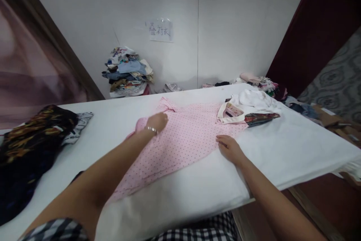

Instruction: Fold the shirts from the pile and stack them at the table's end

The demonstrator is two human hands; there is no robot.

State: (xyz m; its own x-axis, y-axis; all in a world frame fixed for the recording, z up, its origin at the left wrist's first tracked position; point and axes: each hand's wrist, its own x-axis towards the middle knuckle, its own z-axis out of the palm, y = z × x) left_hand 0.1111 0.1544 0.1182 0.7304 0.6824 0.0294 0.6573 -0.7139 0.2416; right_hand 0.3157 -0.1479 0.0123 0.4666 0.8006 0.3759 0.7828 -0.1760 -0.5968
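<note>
Checked sleeves and two bare forearms reach out over a pink dotted shirt (180, 139) spread on the white tabletop (282, 147).

Left hand (156, 122) lies curled on the shirt's upper left part near a sleeve, fingers bunched on the cloth, though whether they pinch it I cannot tell. Right hand (229, 147) rests flat, fingers loose, on the shirt's right edge. The shirt's long axis runs from near left to far right, ending just beside a white garment (251, 102). Dark patterned clothes (31, 135) lie at the left; a clothes pile (128, 71) stands by the wall.
</note>
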